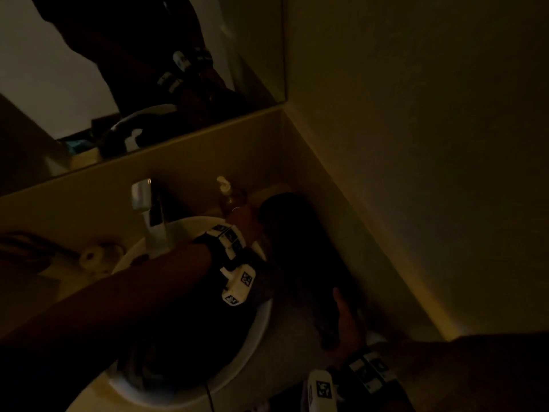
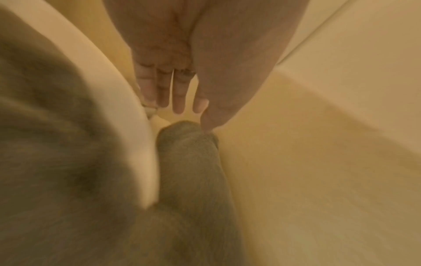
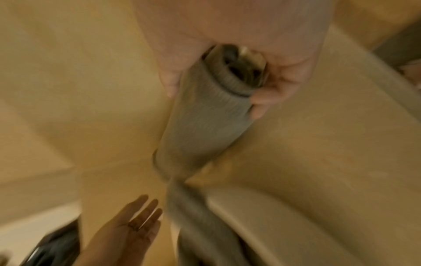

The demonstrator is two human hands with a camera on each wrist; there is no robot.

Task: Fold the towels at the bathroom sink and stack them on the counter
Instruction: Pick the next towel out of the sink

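A grey towel rolled into a long tube [image 1: 300,257] lies on the counter [image 1: 297,337] to the right of the sink, along the wall. My right hand [image 1: 347,322] grips its near end; in the right wrist view the thumb and fingers of the right hand [image 3: 214,95] wrap the rolled towel [image 3: 202,126]. My left hand [image 1: 243,228] reaches across the sink to the far end. It is open with straight fingers [image 2: 177,90], the thumb just touching the roll's end [image 2: 189,162]. Another grey towel [image 2: 56,144] lies bunched in the sink [image 1: 264,316].
The room is very dim. A faucet [image 1: 145,209] stands behind the round white sink, with a pump soap bottle [image 1: 231,197] beside it near the roll's far end. A mirror [image 1: 118,69] hangs above; the wall [image 1: 416,173] closes the counter on the right.
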